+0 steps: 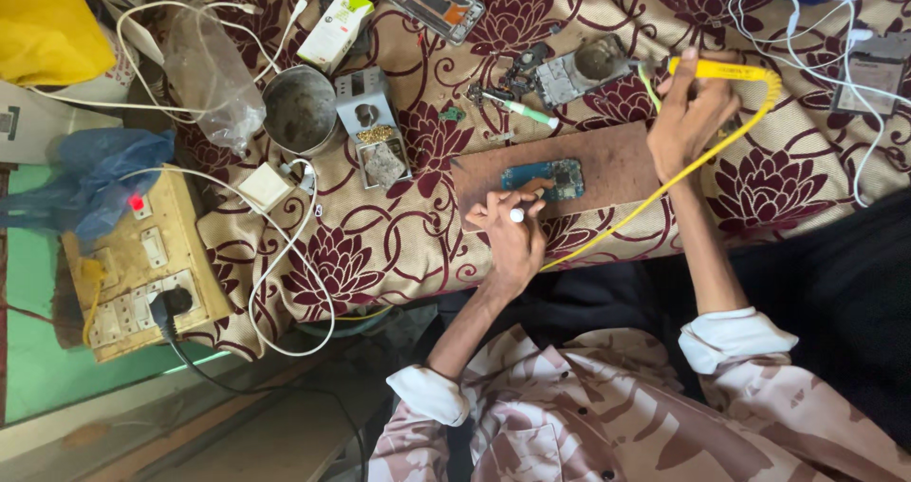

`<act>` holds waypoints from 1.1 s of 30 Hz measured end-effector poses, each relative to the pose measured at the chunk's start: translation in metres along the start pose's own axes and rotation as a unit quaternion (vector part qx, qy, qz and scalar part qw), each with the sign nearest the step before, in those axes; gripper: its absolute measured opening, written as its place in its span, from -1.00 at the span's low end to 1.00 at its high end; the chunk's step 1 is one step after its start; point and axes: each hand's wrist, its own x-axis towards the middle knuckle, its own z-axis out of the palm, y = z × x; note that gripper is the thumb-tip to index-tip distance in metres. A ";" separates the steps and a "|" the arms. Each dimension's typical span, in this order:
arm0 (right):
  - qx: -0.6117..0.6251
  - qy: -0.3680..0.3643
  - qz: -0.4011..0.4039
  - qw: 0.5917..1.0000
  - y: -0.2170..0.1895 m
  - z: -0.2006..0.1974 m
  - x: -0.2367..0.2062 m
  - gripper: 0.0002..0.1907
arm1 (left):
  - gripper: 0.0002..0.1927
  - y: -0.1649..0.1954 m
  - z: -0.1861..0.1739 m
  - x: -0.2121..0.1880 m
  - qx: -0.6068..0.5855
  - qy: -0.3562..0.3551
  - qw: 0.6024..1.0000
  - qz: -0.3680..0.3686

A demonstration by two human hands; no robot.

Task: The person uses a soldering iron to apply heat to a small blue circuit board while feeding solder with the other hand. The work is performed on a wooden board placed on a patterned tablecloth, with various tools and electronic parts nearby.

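Now | left hand [512, 231] pinches circuit board [544, 179] at wooden board [607, 164] edge | right hand [690, 112] grips soldering iron [726, 68]

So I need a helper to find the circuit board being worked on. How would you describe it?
Find the brown wooden board on the floral cloth. The small blue-green circuit board lies on it, under the left hand. Nothing else lying there is blue-green.

Circuit board [543, 179] is lying on the wooden board [607, 164]. Metal bowl [300, 109] is sitting well left of it, power strip [142, 264] farther left, opened phone [432, 1] lying behind.
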 end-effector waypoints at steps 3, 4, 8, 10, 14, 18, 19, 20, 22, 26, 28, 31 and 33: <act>0.265 -0.038 0.068 0.961 0.007 0.015 0.005 -0.80 | -0.69 -0.001 0.001 0.000 0.001 0.008 1.000 0.013; 0.273 -0.064 0.086 0.956 0.011 0.018 0.003 -0.78 | -0.68 0.000 0.000 0.000 -0.007 0.007 1.000 0.010; 0.429 -0.027 0.209 0.879 0.021 0.021 -0.022 -0.70 | -0.63 0.000 -0.002 0.000 -0.006 0.000 1.000 0.022; 0.513 0.034 0.307 0.801 0.024 0.018 -0.038 -0.68 | -0.60 -0.001 -0.003 0.002 0.009 0.004 0.999 0.036; 0.539 0.056 0.400 0.739 0.036 -0.010 -0.082 -0.62 | -0.53 -0.001 -0.002 0.000 -0.012 0.016 0.999 0.029; 0.504 0.029 0.391 0.770 0.041 -0.020 -0.118 -0.58 | -0.50 -0.005 -0.002 -0.004 -0.025 0.008 0.999 0.022; 0.514 0.047 0.401 0.757 0.042 -0.021 -0.125 -0.59 | -0.50 -0.006 -0.002 -0.006 -0.025 0.008 0.999 0.022; 0.524 0.065 0.411 0.743 0.043 -0.021 -0.132 -0.60 | -0.49 -0.007 -0.002 -0.008 -0.025 0.009 0.999 0.021; 0.535 0.095 0.427 0.722 0.045 -0.021 -0.143 -0.62 | -0.51 -0.008 -0.001 -0.013 0.007 -0.004 1.000 0.014; 0.571 0.118 0.394 0.711 0.047 -0.016 -0.150 -0.63 | -0.60 -0.010 0.001 -0.015 0.027 -0.014 0.999 -0.019; 0.581 0.118 0.380 0.710 0.043 -0.015 -0.151 -0.63 | -0.66 -0.009 -0.002 -0.015 -0.012 0.002 0.999 -0.034; 0.565 0.104 0.374 0.728 0.038 -0.020 -0.150 -0.61 | -0.71 -0.005 -0.004 -0.015 -0.040 0.010 0.998 -0.050; 0.546 0.065 0.353 0.756 0.035 -0.021 -0.148 -0.61 | -0.72 -0.005 -0.005 -0.013 -0.017 -0.016 0.997 -0.080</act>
